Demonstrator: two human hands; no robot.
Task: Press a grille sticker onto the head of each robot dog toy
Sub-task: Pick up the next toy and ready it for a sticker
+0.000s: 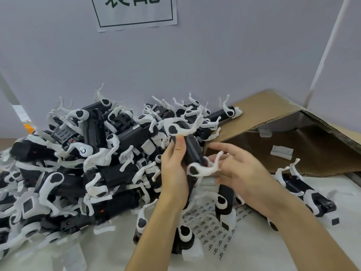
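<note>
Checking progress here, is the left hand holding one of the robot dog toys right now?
Yes, the left hand grips the black body of a robot dog toy raised above the table.

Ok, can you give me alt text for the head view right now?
A left hand grips a black-and-white robot dog toy above a sticker sheet, the right hand open beside it. A big pile of dog toys lies left; a cardboard box lies right.

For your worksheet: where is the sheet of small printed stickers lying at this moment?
In the head view the sticker sheet lies flat on the white table cover, low and centre-right, beneath both forearms and partly under the robot dog toys nearest the person.
</note>
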